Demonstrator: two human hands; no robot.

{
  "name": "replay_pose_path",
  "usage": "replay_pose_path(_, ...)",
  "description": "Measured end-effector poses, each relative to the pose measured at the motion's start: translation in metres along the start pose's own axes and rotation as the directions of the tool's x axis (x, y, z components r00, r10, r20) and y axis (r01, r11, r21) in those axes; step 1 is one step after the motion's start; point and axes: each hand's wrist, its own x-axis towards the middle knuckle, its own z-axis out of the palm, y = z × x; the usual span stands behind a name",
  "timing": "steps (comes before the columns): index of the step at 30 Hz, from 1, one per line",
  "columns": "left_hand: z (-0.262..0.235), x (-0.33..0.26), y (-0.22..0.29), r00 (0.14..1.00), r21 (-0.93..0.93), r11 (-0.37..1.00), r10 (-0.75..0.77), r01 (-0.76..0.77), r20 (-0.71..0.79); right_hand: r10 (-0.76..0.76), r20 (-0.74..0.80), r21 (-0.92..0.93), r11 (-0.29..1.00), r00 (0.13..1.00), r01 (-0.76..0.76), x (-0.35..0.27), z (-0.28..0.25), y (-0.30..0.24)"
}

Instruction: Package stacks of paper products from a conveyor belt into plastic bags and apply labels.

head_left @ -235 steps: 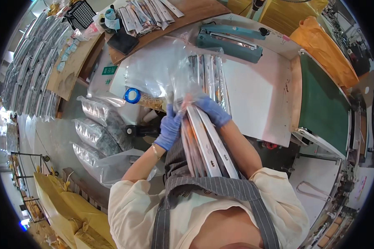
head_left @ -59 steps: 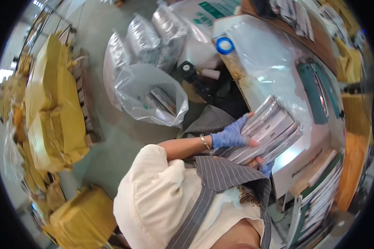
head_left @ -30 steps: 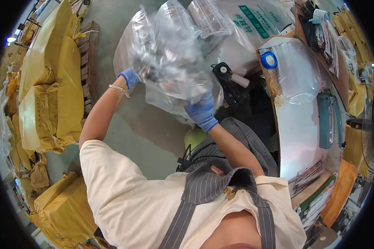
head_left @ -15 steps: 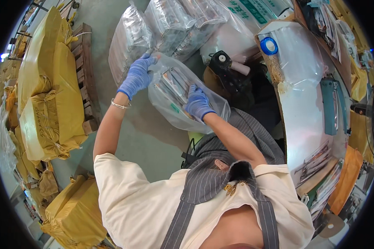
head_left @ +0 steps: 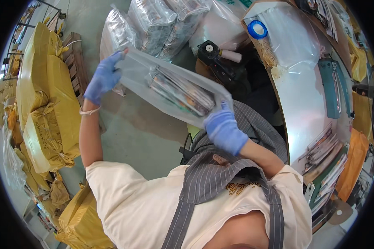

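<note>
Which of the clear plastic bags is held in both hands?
The bag stretched between the left hand and the right hand, with a stack of flat packs inside. The other filled bags rest on the floor, untouched.

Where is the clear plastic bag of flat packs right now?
In the head view, centre-left: the clear plastic bag is held between the left hand and right hand, above the floor.
</note>
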Motion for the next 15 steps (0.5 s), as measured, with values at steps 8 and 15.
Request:
replay_pose_path(8, -0.002, 0.017, -0.041, 0.992, 0.337, 0.934, 0.106, -0.12, 0.062, 0.078, -0.134, 0.058, 0.996, 0.988, -0.071, 0.039, 0.04, 0.015)
replay_pose_path(15, -0.009, 0.078, 0.036, 0.962, 0.308, 0.917, 0.273, -0.254, -0.019, 0.22, -0.575, 0.101, 0.975, 0.788, -0.198, -0.028, -0.004, 0.042)
